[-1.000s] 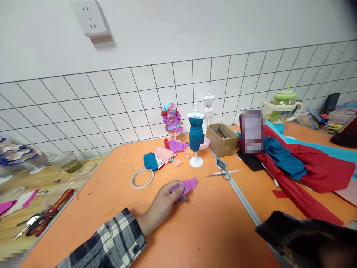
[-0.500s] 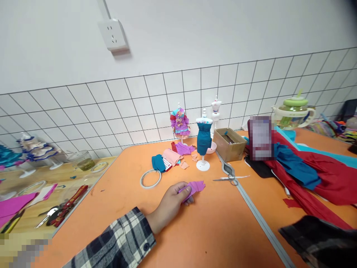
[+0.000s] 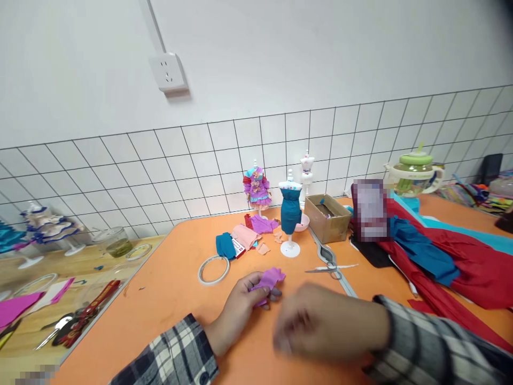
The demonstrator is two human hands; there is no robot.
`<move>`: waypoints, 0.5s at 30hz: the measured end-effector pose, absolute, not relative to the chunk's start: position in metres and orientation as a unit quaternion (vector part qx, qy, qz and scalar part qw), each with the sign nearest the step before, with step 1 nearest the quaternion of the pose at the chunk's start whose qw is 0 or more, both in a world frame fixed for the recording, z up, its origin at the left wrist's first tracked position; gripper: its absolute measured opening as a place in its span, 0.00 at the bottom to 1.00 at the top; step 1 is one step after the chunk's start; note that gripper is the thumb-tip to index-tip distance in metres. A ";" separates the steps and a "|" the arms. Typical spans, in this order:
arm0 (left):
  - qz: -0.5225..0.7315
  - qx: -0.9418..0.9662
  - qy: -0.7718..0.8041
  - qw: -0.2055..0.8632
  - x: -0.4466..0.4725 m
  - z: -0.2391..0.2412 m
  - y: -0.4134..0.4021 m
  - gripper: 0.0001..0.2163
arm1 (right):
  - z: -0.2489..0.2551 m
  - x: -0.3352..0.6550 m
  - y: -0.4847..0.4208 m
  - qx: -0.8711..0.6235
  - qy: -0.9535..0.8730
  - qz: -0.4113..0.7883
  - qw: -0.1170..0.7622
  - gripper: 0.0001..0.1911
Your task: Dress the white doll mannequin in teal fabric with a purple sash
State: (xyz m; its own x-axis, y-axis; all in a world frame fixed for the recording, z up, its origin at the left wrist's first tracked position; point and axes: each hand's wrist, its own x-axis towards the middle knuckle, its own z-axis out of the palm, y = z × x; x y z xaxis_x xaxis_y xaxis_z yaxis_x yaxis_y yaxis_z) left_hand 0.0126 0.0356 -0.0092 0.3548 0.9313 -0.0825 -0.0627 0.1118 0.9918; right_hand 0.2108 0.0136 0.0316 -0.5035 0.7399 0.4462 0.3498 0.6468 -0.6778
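Note:
My left hand [image 3: 243,303] is closed around a small piece of purple crepe paper [image 3: 272,278], its upper end sticking out past the thumb. Just to the right, my right hand [image 3: 320,323] hovers over the orange table, blurred by motion; its fingers curl downward and what they hold, if anything, is not visible. Beyond the hands stands a small white dress form [image 3: 290,214] wrapped in teal crepe paper. Scissors [image 3: 326,269] lie on the table to the right of its base. A roll of white tape [image 3: 214,270] lies behind my left hand.
Pink, teal and purple paper scraps [image 3: 245,235] lie near a dress form in a purple dress [image 3: 257,188]. A cardboard box [image 3: 328,218], a phone [image 3: 371,208] and red paper [image 3: 473,262] are on the right. Keys [image 3: 64,323] lie on the wooden table at left.
My right hand has come in from the right, close to my left hand. The left hand, still holding the purple paper, has shifted slightly left and down in the picture. The camera has tilted upward.

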 end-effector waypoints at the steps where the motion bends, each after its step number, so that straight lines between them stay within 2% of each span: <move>1: 0.396 0.541 0.398 0.626 0.012 -0.009 0.036 0.11 | 0.028 0.209 0.019 -0.335 -0.827 0.250 0.376 0.12; 5: 0.371 0.582 0.381 0.615 0.013 -0.007 0.037 0.14 | 0.007 0.205 0.041 -0.354 -0.835 0.198 0.371 0.19; 9: 0.354 0.598 0.401 0.597 0.016 -0.005 0.036 0.18 | -0.007 0.209 0.053 -0.371 -0.835 0.257 0.315 0.10; 15: 0.324 0.604 0.396 0.610 0.010 -0.007 0.039 0.17 | -0.006 0.228 0.072 -0.407 -0.749 0.346 0.392 0.10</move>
State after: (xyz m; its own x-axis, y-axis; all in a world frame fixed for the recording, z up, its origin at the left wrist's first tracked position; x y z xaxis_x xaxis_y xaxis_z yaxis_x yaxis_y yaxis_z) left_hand 0.0103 0.0394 -0.0071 0.4761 0.8747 -0.0912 0.0826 0.0587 0.9949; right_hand 0.2284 0.0722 -0.0059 -0.3612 0.8807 0.3064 0.3386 0.4300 -0.8369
